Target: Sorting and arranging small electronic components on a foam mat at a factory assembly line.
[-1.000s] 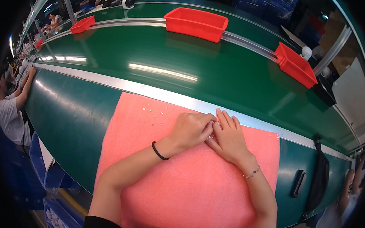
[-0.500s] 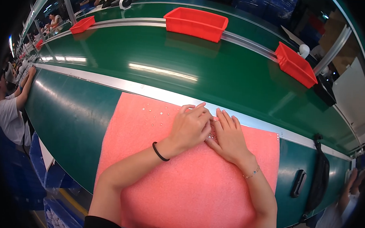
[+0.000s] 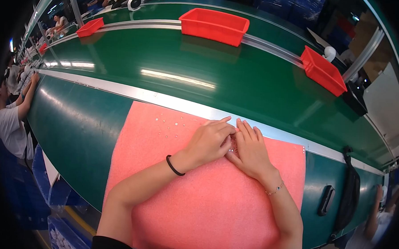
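Observation:
My left hand (image 3: 211,140) is bent at the fingers over the pink foam sheet (image 3: 204,213). Its thumb and fingertips come together beside my right hand, and whatever is between them is hidden. With its fingers stretched out, my right hand (image 3: 251,151) lies flat near the sheet's far edge. A cluster of tiny shiny round pieces (image 3: 233,148) shows in the gap between both hands, partly covered by them. More small ring-like pieces (image 3: 176,124) are scattered on the foam, left of my left hand. They are too small to tell their kind.
Beyond a metal rail (image 3: 165,99) runs a green belt-like surface (image 3: 122,54). Red bins stand along its far side: one in the middle (image 3: 212,29), one at right (image 3: 324,74), one at left (image 3: 90,27). A black oblong object (image 3: 326,200) and a black strap-like item (image 3: 350,193) lie right.
My left hand's fingers have shifted slightly right and nearer, against my right hand. My right hand stays almost still. The scattered pieces lie as before.

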The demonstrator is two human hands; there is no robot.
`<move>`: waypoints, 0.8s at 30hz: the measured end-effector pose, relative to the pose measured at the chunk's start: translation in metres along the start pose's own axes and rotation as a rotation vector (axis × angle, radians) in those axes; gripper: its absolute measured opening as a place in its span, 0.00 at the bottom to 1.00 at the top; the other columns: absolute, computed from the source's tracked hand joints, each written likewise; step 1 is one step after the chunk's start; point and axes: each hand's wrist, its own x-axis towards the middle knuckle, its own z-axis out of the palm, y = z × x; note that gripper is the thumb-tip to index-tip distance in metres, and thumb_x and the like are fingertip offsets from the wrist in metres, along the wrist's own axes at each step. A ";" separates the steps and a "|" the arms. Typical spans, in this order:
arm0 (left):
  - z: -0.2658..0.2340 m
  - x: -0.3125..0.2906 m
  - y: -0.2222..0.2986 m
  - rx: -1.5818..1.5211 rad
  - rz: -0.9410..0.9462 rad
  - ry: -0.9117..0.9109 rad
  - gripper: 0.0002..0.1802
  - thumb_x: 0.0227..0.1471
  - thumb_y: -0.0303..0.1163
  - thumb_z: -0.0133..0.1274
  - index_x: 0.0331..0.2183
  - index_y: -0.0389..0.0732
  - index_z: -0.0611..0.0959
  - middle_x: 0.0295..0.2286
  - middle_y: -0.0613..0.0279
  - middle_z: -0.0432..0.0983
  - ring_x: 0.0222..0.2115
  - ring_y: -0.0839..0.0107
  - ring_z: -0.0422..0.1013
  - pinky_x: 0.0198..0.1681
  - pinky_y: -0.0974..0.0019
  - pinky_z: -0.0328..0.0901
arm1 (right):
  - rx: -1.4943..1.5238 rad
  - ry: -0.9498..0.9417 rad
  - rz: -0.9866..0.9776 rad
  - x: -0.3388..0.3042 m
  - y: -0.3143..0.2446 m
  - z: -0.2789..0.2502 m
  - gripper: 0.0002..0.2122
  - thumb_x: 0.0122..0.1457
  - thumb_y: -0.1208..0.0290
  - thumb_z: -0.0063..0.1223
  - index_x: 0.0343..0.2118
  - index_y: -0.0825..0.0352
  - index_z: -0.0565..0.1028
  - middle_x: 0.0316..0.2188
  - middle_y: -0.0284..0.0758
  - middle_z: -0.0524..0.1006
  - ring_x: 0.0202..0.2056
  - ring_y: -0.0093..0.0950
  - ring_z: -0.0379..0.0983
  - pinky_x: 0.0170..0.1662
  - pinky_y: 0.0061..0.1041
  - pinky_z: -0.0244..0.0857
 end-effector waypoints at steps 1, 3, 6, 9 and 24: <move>-0.001 0.000 0.000 -0.005 -0.013 -0.016 0.09 0.44 0.20 0.51 0.32 0.34 0.80 0.33 0.56 0.78 0.50 0.58 0.69 0.43 0.58 0.67 | -0.017 0.034 -0.013 0.000 0.001 0.001 0.25 0.54 0.54 0.52 0.47 0.72 0.70 0.57 0.51 0.62 0.60 0.44 0.56 0.59 0.48 0.48; 0.000 0.000 -0.001 -0.010 -0.019 -0.019 0.09 0.44 0.20 0.51 0.32 0.34 0.80 0.33 0.55 0.78 0.50 0.57 0.70 0.43 0.58 0.67 | -0.004 -0.002 0.001 0.000 -0.001 -0.002 0.26 0.55 0.55 0.51 0.48 0.73 0.68 0.58 0.51 0.61 0.61 0.44 0.54 0.61 0.48 0.47; -0.001 0.000 -0.002 -0.023 -0.036 -0.025 0.09 0.43 0.19 0.51 0.32 0.34 0.80 0.31 0.55 0.78 0.49 0.57 0.71 0.43 0.59 0.68 | 0.011 -0.030 0.013 0.001 -0.002 -0.003 0.25 0.56 0.55 0.50 0.48 0.73 0.67 0.59 0.51 0.60 0.62 0.45 0.52 0.62 0.48 0.45; -0.002 0.000 -0.003 -0.058 -0.054 -0.019 0.09 0.43 0.19 0.51 0.31 0.34 0.80 0.29 0.55 0.78 0.48 0.57 0.71 0.43 0.60 0.68 | 0.010 -0.017 0.010 0.001 -0.002 -0.002 0.24 0.56 0.55 0.50 0.48 0.72 0.68 0.59 0.51 0.60 0.62 0.45 0.53 0.61 0.48 0.46; -0.003 0.001 -0.001 -0.114 -0.014 0.057 0.08 0.41 0.19 0.51 0.28 0.35 0.81 0.29 0.58 0.80 0.47 0.58 0.72 0.39 0.62 0.68 | 0.039 -0.008 0.004 0.000 -0.001 -0.002 0.24 0.56 0.56 0.51 0.49 0.70 0.66 0.60 0.50 0.58 0.62 0.46 0.52 0.61 0.48 0.45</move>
